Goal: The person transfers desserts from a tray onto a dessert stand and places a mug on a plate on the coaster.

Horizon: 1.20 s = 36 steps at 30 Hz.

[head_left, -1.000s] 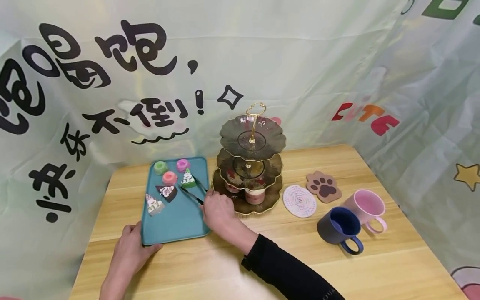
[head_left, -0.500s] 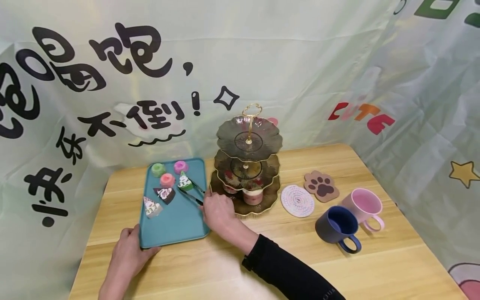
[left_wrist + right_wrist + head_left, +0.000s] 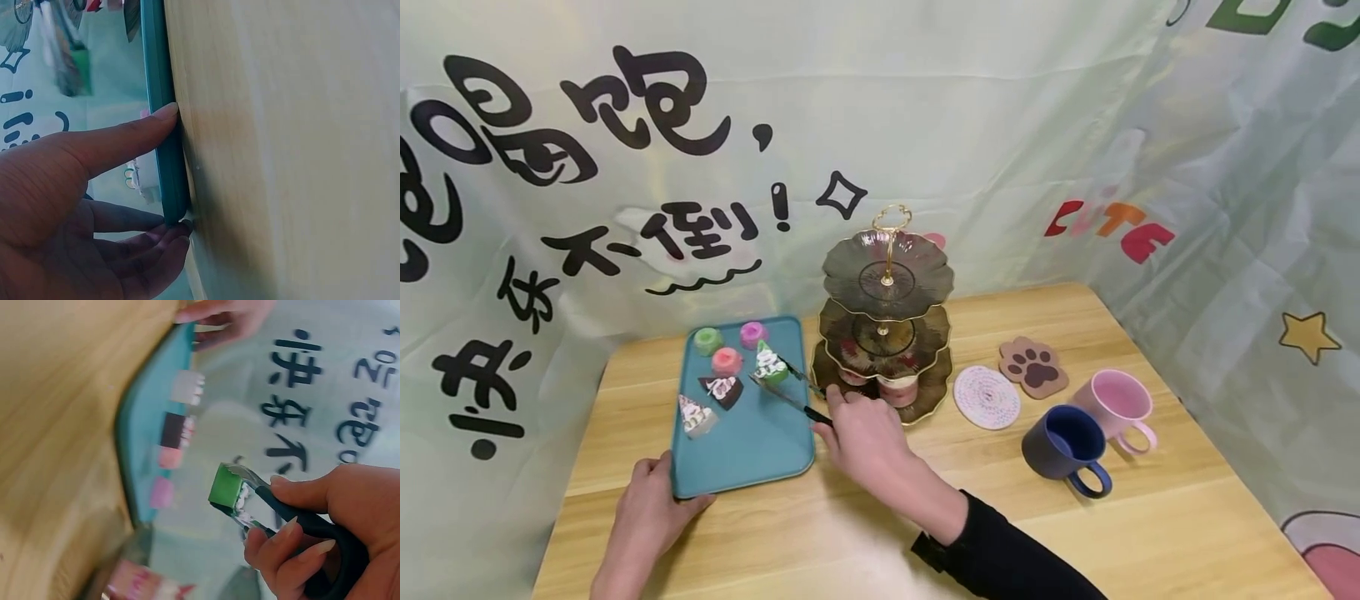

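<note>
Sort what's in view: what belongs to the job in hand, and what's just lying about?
Likely job items:
tongs, in the right grip
green cake slice, between them
teal tray, held by the left grip
perhaps the three-tier stand, chocolate cake slice, white cake slice

Seemingly lying about:
navy mug
pink mug
paw-print coaster
round coaster

green cake slice (image 3: 226,486) | white-topped, pinched in black-handled tongs (image 3: 309,520) | above teal tray (image 3: 745,458)

Cloth backdrop (image 3: 1000,108) and mugs (image 3: 1051,454) suggest a staged café.
</note>
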Motion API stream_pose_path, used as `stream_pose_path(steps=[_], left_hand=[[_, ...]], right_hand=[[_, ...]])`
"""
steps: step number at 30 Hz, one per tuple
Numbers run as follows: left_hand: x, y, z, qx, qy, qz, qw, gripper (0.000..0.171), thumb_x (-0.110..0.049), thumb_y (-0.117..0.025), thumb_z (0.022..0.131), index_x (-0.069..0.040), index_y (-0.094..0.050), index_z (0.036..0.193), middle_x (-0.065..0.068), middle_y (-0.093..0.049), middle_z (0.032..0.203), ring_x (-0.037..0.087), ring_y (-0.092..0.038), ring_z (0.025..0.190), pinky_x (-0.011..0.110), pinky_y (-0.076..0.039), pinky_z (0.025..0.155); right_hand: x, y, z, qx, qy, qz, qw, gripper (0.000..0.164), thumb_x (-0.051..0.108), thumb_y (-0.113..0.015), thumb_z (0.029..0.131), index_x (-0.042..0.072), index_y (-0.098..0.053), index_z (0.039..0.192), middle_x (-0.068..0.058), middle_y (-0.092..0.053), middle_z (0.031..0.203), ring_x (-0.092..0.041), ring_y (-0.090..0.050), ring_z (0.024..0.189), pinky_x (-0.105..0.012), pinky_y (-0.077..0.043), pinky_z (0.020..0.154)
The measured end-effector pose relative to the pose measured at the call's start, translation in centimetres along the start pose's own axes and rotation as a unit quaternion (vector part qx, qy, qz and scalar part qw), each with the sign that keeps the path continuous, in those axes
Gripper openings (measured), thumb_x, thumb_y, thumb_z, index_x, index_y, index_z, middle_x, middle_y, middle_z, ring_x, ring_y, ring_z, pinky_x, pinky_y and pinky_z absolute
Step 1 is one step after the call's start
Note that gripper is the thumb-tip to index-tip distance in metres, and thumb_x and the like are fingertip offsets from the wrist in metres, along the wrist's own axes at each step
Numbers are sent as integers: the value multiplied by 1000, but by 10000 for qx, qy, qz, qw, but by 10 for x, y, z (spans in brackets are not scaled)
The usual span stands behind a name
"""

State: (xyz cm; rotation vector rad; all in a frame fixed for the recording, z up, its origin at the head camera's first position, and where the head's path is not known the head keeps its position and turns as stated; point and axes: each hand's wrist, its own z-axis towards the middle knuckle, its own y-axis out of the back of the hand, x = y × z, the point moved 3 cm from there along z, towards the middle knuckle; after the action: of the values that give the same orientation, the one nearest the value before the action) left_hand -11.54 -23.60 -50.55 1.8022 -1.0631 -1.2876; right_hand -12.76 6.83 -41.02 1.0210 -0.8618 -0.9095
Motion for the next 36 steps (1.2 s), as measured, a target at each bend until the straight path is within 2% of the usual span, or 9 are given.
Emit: stream_pose_path(steps=[6, 10, 12, 15, 19, 23, 27, 36], left_hand=[[0, 1, -1, 28, -49, 22, 10000, 109, -34, -91, 86, 26, -28, 150, 48, -38, 135, 61, -51, 118, 72, -46, 102], [0, 1, -1, 61, -24, 11, 10000, 108, -33, -91, 86, 26, -28, 150, 48, -39, 134, 61, -51, 118, 72, -46, 102], [0, 1, -1, 81, -5, 2, 10000, 108, -33, -91, 86, 26, -27, 151, 49, -38, 134, 61, -51, 118, 72, -46, 102], [-1, 2, 0, 65, -30, 16, 10000, 107, -33, -90, 87, 26, -27, 151, 49, -38, 135, 61, -51, 119, 72, -46, 103], [-2, 2, -1, 62, -37, 16, 10000, 107, -32, -90, 87, 26, -26, 151, 49, -37, 136, 61, -50, 119, 72, -45, 104], [-1, 3, -1, 52, -7, 13, 10000, 109, -34, -91, 86, 25, -26, 152, 49, -37, 136, 62, -50, 119, 73, -45, 104], [-1, 4, -1, 26, 7, -15, 10000, 107, -32, -91, 87, 25, -27, 152, 48, -38, 136, 61, -50, 120, 73, -45, 104], [0, 2, -1, 78, -79, -148, 9998, 107, -34, -90, 88, 23, -27, 153, 45, -39, 136, 60, -52, 119, 71, -47, 102]], right_hand=[[-19, 40, -23, -405, 57, 238, 9989, 49, 38, -78, 97, 3, -68, 129, -13, -73, 87, -34, -67, 61, -45, -52, 47], [-34, 61, -38, -545, 45, 394, 9977, 52, 35, -79, 97, -3, -69, 131, -19, -77, 101, -35, -73, 71, -46, -56, 51], [-42, 71, -45, -634, 43, 468, 9969, 52, 33, -80, 96, -5, -69, 130, -20, -77, 103, -34, -74, 77, -47, -58, 54], [-55, 84, -55, -717, -5, 429, 9965, 50, 31, -81, 95, -6, -70, 128, -18, -77, 98, -33, -74, 74, -48, -57, 53], [-71, 98, -66, -592, -164, 250, 9978, 50, 32, -80, 97, -5, -70, 130, -17, -77, 95, -33, -73, 72, -47, -56, 52], [-87, 105, -72, -459, -364, 75, 9983, 46, 33, -80, 96, -1, -70, 126, -12, -73, 85, -30, -68, 64, -45, -51, 47], [-100, 106, -72, -450, -438, -83, 9980, 40, 32, -81, 95, 1, -68, 118, -6, -63, 71, -25, -59, 53, -41, -43, 42], [-118, 101, -58, -480, -448, -215, 9976, 34, 31, -79, 97, 1, -64, 102, -1, -43, 57, -21, -45, 44, -36, -33, 39]])
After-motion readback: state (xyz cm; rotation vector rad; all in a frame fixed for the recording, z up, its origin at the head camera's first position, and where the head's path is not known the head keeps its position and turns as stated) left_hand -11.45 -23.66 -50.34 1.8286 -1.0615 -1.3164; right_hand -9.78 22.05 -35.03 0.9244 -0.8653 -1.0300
